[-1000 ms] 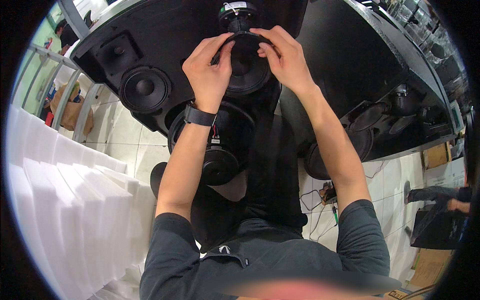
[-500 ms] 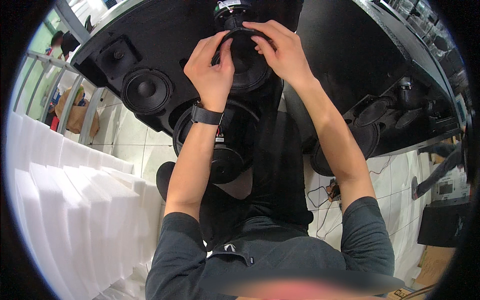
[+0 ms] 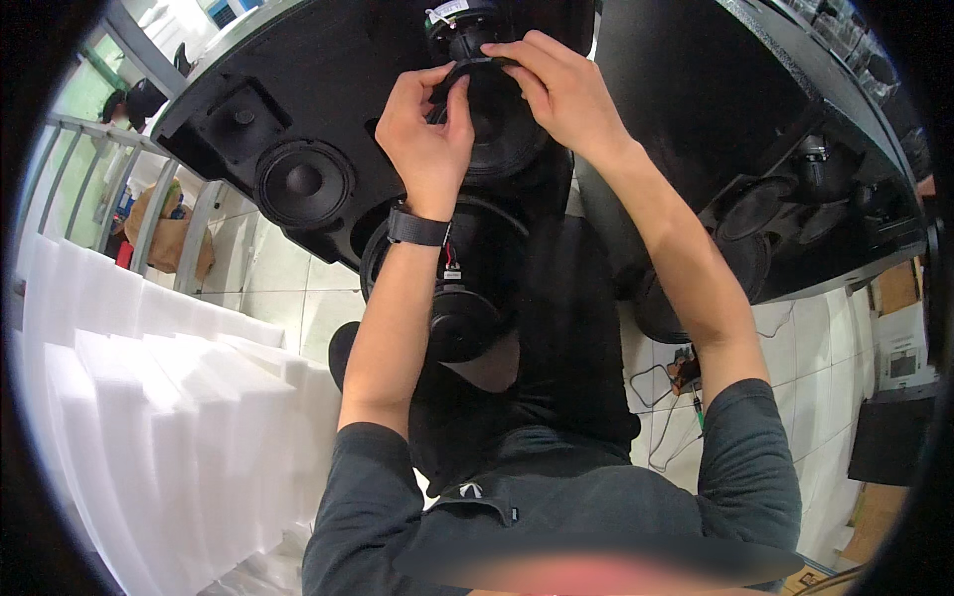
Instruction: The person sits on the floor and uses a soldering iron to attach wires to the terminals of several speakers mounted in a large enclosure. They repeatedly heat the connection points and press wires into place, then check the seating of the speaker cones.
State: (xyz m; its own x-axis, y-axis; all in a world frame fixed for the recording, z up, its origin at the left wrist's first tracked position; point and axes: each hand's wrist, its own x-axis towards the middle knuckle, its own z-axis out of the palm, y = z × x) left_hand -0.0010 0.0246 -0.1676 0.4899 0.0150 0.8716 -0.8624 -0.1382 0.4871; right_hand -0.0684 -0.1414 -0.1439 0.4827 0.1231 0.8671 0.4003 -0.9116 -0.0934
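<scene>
Driver unit: a black driver unit (image 3: 467, 40), round at its top end with a pale label and a white wire, narrows to a neck and spreads into a dark flange (image 3: 486, 65).
Its place: at the top centre, over the inside of a black speaker cabinet (image 3: 333, 70), just above a round black cone (image 3: 497, 139).
Left hand: the left hand (image 3: 429, 134), a dark watch (image 3: 419, 228) at its wrist, pinches the flange between thumb and fingers.
Right hand: the right hand (image 3: 568, 97) grips the same piece from the other side, forefinger along its upper edge.
Cabinet: a square horn (image 3: 241, 119) and a smaller round speaker (image 3: 303, 182) sit to the left; a large woofer (image 3: 465, 318) with red wire lies nearer the wearer.
Alongside: a second black cabinet (image 3: 686, 99) stands at right.
Room: pale floor tiles (image 3: 815, 348), upright white foam sheets (image 3: 179, 397) at left, a tan bag (image 3: 169, 238) behind a metal railing (image 3: 201, 228), and a green-handled tool (image 3: 699, 412) with a cable at lower right.
</scene>
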